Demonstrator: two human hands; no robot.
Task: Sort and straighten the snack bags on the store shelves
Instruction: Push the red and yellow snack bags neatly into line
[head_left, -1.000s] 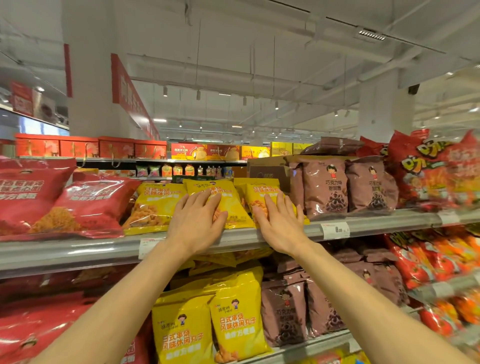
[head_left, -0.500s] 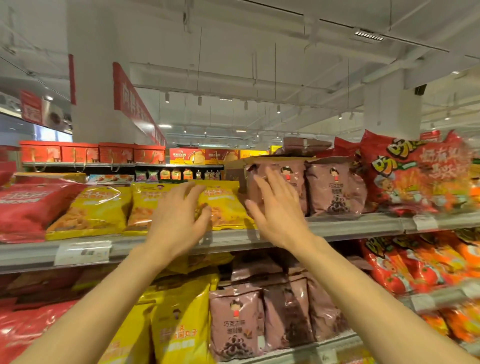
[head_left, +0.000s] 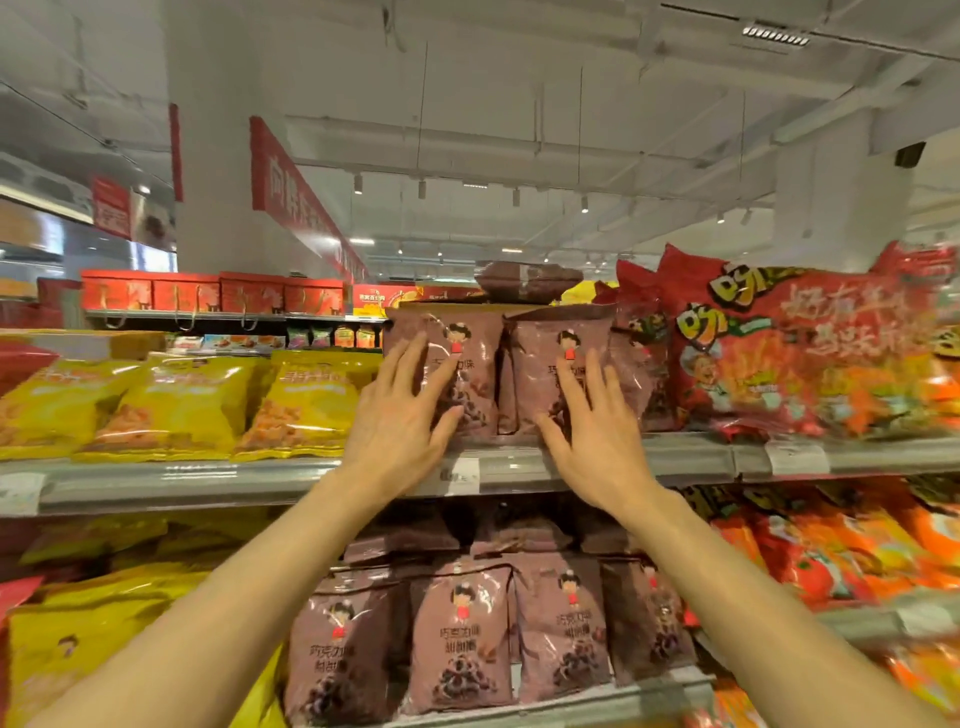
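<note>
Both hands reach up with fingers spread and straight: the left hand (head_left: 402, 421) lies flat against one brown bag (head_left: 457, 364), the right hand (head_left: 597, 431) against the brown bag beside it (head_left: 550, 364), gripping neither. These two bags stand on the upper shelf (head_left: 675, 457), between yellow bags (head_left: 306, 400) and a big red bag (head_left: 795, 343). Pressing evenly should square them without toppling. Chinese lettering is too blurred to read; the price tag (head_left: 460, 475) likewise.

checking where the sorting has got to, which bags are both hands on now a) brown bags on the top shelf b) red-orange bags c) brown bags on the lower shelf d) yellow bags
a: the left hand and right hand lie with straight fingers on two upright brown bags on the top shelf.
</note>
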